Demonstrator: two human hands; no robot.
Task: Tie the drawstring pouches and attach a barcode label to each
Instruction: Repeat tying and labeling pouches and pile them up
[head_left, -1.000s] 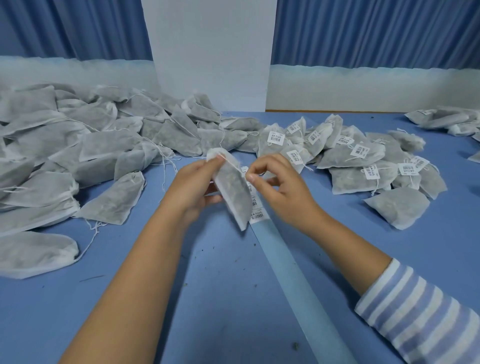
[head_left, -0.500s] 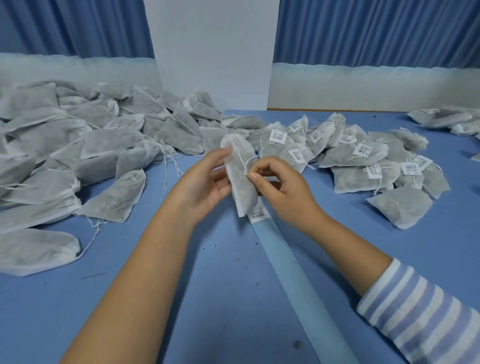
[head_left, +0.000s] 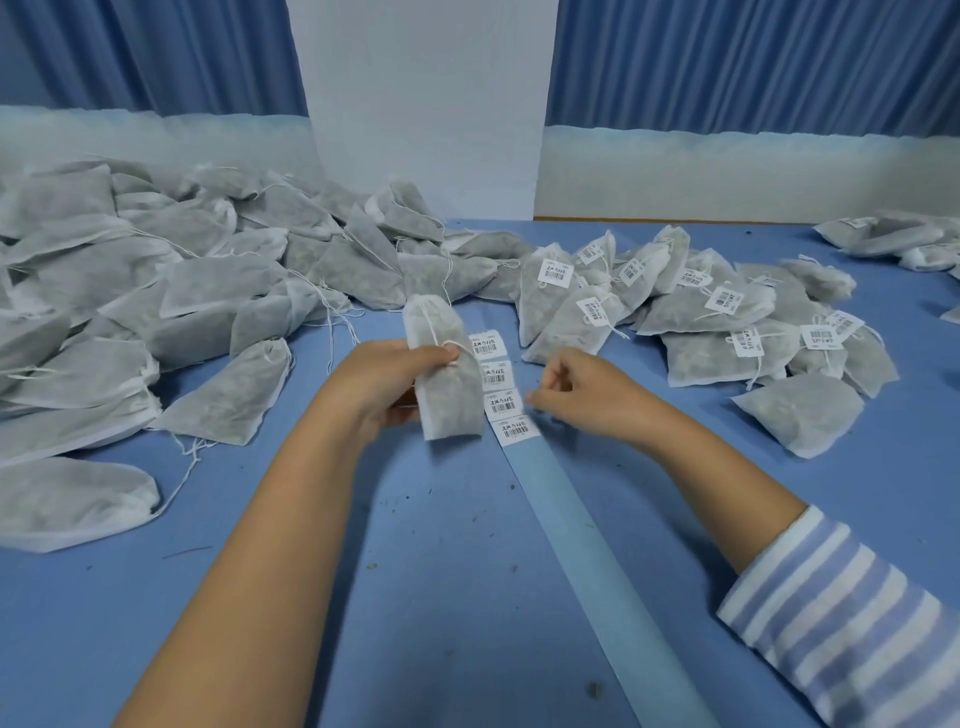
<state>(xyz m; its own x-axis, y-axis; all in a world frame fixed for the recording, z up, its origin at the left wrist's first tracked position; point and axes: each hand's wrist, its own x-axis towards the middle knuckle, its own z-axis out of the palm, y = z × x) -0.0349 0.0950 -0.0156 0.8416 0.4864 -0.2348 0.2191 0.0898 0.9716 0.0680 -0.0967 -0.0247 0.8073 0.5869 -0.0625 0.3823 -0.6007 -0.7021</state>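
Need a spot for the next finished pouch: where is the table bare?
Bare table lies between the left forearm and the label strip, near-left below the unlabelled pile, and between the labelled pile and the far-right pouches. Both piles are crowded.

Right hand (head_left: 582, 395) left the pouch (head_left: 447, 374) for the labels (head_left: 501, 384).

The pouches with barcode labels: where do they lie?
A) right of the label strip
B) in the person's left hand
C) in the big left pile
A: the labelled pouches lie right of the label strip; the left pile shows no labels.
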